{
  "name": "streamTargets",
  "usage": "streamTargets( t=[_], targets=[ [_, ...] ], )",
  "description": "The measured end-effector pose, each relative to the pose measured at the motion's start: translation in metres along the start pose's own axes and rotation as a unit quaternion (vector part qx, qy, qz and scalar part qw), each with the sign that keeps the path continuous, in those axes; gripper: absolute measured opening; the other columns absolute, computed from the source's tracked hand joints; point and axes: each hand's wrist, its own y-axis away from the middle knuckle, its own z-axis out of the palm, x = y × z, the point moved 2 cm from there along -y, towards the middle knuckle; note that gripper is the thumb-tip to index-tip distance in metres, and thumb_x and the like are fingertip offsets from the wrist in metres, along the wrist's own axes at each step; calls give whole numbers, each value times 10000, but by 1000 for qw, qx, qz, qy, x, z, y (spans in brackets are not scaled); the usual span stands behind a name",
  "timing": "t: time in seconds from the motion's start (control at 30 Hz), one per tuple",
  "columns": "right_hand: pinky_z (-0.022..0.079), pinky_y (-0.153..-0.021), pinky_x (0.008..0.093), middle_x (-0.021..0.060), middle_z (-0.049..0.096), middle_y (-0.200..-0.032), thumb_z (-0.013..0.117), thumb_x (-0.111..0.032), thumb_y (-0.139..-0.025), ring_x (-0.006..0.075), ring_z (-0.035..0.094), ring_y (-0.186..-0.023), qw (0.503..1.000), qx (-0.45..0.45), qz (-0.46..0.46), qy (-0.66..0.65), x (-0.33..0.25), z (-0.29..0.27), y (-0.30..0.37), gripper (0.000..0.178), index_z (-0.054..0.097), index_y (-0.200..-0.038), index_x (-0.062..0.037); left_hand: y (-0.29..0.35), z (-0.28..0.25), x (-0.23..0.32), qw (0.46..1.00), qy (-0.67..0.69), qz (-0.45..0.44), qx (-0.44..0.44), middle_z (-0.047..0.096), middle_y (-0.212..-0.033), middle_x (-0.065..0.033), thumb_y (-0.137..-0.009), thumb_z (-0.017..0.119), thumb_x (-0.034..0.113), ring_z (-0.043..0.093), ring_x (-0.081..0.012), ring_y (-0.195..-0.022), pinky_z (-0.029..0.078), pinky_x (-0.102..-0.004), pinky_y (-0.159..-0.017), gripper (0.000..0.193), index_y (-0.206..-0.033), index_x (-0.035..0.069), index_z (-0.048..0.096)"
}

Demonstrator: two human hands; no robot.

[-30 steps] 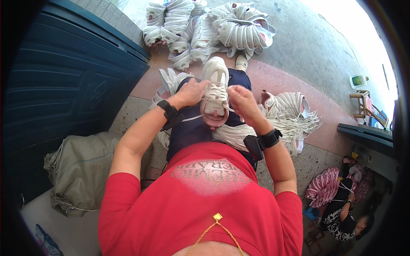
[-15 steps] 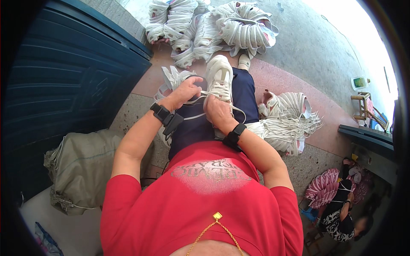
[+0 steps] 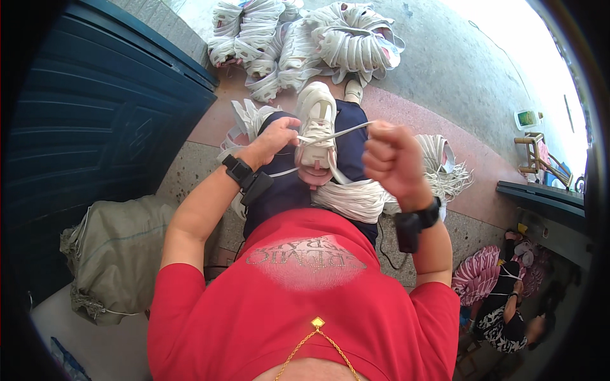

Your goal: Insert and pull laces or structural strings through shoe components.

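Observation:
A white shoe upper (image 3: 316, 113) with a pink lining lies between my thighs, toe pointing away from me. Its white shoelace (image 3: 348, 131) stretches tight from the eyelets to my right hand (image 3: 392, 155), which is closed on it above my right thigh. At the left side of the upper, my left hand (image 3: 278, 140) has its fingers closed round part of the lace by the eyelets. A bundle of loose white laces (image 3: 351, 199) rests across my lap, just below the upper's pink heel.
Stacked white shoe uppers (image 3: 356, 47) lie on the floor ahead; more uppers (image 3: 435, 152) sit at my right. A dark door (image 3: 108, 95) and a stuffed sack (image 3: 124, 254) stand at left. Another person (image 3: 508, 324) sits at lower right beside pink uppers (image 3: 476, 276).
My right hand has moved from the upper out to the right and pulled the lace taut. My left hand stays beside the eyelets.

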Motion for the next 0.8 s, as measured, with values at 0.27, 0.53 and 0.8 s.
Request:
streamTargets(
  t=[0.27,0.53,0.8],
  targets=[
    [169,-380,241,-68,236,-584,400,-199,-1002,62,210,-461,955,-223,-109,-162,-39,27,34,172,357,-849,-134,-15,56,51,933,-302,181,-74,723,-890,-165,-873,667,175,691,-211,-844,531,-346,-773,247,-1016,-17,727],
    [202,-419,223,-83,264,-583,404,-227,-1000,51,224,-471,975,-129,-76,-166,-35,55,2,208,412,-807,-151,-33,82,74,857,-504,79,-67,730,-887,-164,-757,828,278,704,-249,-857,531,-369,-763,340,-951,7,763],
    [209,-428,238,-68,276,-590,402,-203,-1019,60,233,-482,972,-149,-75,-163,-42,51,-14,231,376,-800,-133,-19,59,84,879,-258,156,-370,716,-962,-58,-874,710,211,649,-160,-913,496,-285,-879,277,-1052,1,739]
  ],
)
